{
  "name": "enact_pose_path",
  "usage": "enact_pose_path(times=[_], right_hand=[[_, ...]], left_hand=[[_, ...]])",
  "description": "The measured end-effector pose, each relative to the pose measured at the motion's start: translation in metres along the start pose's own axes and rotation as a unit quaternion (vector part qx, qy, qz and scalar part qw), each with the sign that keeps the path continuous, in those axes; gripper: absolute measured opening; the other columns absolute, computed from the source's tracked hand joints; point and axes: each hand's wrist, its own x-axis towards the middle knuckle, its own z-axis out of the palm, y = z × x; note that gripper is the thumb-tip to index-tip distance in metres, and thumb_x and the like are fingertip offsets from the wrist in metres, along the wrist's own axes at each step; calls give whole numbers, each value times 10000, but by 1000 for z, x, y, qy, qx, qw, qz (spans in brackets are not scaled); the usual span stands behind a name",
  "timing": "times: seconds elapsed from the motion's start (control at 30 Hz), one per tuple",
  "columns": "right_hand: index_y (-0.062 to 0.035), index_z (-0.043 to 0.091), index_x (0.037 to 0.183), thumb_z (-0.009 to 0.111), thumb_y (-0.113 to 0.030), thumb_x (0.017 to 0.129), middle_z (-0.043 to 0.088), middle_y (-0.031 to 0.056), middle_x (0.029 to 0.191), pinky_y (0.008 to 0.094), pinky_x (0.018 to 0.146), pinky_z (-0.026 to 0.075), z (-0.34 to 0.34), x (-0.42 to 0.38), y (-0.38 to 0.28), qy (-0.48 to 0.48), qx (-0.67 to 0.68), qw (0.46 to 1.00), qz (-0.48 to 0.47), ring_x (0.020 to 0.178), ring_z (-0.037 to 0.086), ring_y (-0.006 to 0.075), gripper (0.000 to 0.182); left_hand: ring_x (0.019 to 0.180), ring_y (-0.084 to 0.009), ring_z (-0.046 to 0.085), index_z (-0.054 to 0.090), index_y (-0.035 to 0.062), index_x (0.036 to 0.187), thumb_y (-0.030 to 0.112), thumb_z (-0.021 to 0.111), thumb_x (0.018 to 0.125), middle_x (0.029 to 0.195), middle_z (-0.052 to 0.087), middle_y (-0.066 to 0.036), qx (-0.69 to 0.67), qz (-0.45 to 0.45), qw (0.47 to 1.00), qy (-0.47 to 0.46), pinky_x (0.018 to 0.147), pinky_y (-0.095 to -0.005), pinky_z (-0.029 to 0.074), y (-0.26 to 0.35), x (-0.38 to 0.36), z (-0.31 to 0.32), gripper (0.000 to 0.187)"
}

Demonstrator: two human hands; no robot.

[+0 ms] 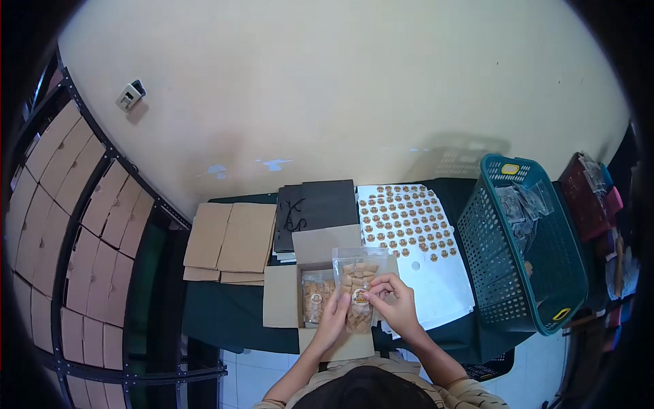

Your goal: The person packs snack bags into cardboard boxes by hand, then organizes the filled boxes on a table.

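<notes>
A clear pouch of light brown pieces point(359, 272) is held upright above an open cardboard box point(283, 298). My left hand point(332, 318) grips the pouch along its left edge. My right hand point(394, 303) has its fingers drawn together at a round sticker point(360, 296) on the pouch's front. Inside the box, to the left of the held pouch, stands another filled pouch point(314, 300) with a round label. Right of the box lies a white sheet point(429, 293) bearing rows of round brown stickers.
Folded cardboard boxes point(246, 235) and black bags point(320, 204) with cords lie at the back left. A green basket point(497, 266) holding clear plastic packages stands on the right. Shelves of cardboard boxes point(88, 266) line the left side.
</notes>
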Motion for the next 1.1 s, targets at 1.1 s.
enact_pose_path(times=[1.1], right_hand=[[-8,509,869,664,-20,731,579,25,741,198,648,413,16,-3,12,7,52,998,19,686,525,62,208]], left_hand=[[925,-75,481,449,11,1119,222,429,928,1006,530,-46,-15,52,998,-13,794,-226,399,-6,1,-12,285]])
